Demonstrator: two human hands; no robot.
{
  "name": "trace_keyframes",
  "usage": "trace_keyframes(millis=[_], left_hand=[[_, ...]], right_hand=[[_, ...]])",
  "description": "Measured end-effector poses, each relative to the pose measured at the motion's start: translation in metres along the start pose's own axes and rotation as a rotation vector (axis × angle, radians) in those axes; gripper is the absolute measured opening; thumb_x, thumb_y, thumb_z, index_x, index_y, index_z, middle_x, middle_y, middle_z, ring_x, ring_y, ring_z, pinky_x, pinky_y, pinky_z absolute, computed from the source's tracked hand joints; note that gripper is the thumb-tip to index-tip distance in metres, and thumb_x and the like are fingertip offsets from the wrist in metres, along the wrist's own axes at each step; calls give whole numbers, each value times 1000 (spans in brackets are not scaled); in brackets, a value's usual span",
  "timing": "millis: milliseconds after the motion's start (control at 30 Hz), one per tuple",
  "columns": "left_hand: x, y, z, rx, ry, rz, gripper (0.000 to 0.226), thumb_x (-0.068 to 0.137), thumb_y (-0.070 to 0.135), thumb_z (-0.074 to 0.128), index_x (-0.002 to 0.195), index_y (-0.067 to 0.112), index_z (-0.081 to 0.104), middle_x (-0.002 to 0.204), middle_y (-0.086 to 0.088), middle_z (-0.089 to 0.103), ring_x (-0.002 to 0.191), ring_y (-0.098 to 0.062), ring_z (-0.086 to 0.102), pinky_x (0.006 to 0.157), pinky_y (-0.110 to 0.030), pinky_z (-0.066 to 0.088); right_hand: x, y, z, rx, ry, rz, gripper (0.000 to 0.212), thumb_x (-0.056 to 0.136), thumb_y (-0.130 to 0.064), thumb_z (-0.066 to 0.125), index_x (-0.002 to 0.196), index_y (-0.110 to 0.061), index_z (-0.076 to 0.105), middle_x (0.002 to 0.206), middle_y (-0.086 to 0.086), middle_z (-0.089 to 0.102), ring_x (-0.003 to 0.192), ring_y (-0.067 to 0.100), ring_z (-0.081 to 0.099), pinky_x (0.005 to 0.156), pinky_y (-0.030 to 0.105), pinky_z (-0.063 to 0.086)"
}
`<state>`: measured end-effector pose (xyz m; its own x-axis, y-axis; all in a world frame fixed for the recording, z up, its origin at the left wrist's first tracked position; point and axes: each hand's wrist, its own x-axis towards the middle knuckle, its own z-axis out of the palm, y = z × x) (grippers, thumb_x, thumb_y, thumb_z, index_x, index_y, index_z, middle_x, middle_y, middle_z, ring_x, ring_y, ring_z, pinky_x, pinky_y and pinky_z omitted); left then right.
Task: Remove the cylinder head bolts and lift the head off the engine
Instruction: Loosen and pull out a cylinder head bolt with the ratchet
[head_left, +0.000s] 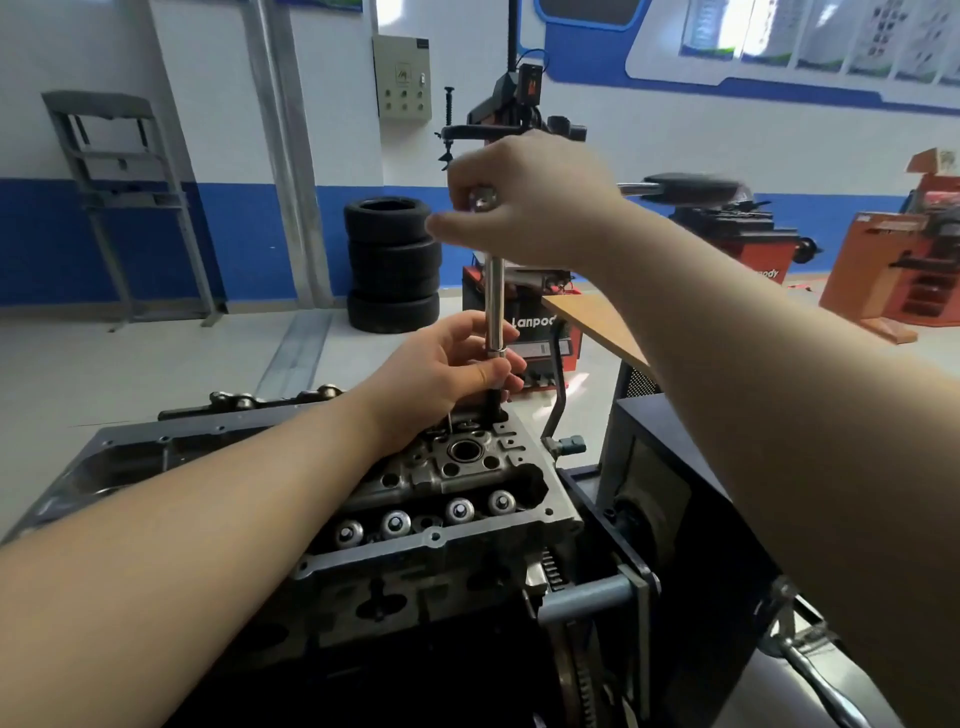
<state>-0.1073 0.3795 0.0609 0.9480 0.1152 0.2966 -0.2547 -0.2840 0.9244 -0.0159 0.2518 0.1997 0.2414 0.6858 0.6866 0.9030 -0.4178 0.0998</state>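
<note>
Loosening head bolt: right hand (540, 202) grips head of chrome ratchet wrench (670, 188); left hand (447, 369) pinches long steel extension bar (495, 301) above bare grey aluminium cylinder head (441, 499), seated on engine. Best kept plumb, socket fully seated.

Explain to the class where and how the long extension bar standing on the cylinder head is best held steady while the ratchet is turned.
Pinch the extension bar low, just above the dark socket, from the side, as the left hand does. It stands upright and slender, so a low grip probably stops wobble, while the right hand grips the ratchet head on top.
</note>
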Motion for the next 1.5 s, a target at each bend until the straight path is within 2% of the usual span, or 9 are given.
trace_keyframes(millis=[100,300,433,667,833,1067,1200,1333,1500], left_hand=[[2,0,3,30,8,0,30,103,3,65,130,15,65,113,-7,79,106,-26,78,100,-44,61],[2,-3,0,18,34,44,32,98,0,71,128,12,68,112,-11,79,103,-29,78,94,-37,63],[-1,-2,-2,-4,26,51,27,99,0,70,125,7,66,109,-12,78,105,-32,77,96,-41,63],[4,-1,5,19,-12,31,34,103,1,64,134,14,64,114,-7,77,107,-28,77,95,-42,63],[4,-5,1,-23,-17,27,29,99,-1,68,124,12,68,109,-11,77,102,-34,78,90,-39,64],[6,-2,5,-14,-31,13,27,98,2,71,123,12,66,112,-19,73,100,-34,78,87,-37,65],[6,-2,4,-26,-7,19,26,96,-1,72,120,10,68,111,-21,72,99,-37,78,87,-42,66],[5,-3,3,-51,20,27,26,94,-1,74,118,9,71,105,-19,74,98,-39,78,85,-44,66],[4,-8,0,-110,22,15,23,91,0,77,107,17,75,102,-15,76,100,-42,77,87,-49,66]], right_hand=[[-4,9,-3,456,-62,137,42,90,-51,62,70,-14,60,66,1,55,62,15,50,64,34,40],[7,-13,-4,-389,-75,150,29,93,-41,58,76,-18,51,73,2,52,60,22,47,51,29,31],[8,-33,0,-548,-36,78,27,96,-44,56,91,-18,53,71,6,47,56,24,40,53,32,29],[0,9,-8,38,-84,-28,39,86,-69,54,82,-32,68,80,-10,67,78,14,62,62,29,45],[-6,12,-2,77,20,-46,40,83,-68,52,76,-32,67,66,-11,61,66,8,57,58,29,44],[-3,23,-12,767,-60,111,51,99,-46,66,73,-3,78,67,20,71,51,15,49,59,25,43],[6,8,-6,395,-81,218,50,95,-52,55,64,-17,73,56,-1,68,44,8,52,50,23,40],[8,-11,-8,-112,-55,332,43,92,-52,44,64,-20,42,65,-1,51,57,20,47,54,28,30],[-1,-29,-5,-300,16,197,46,90,-58,47,63,-23,35,65,0,47,55,19,41,50,27,26]])
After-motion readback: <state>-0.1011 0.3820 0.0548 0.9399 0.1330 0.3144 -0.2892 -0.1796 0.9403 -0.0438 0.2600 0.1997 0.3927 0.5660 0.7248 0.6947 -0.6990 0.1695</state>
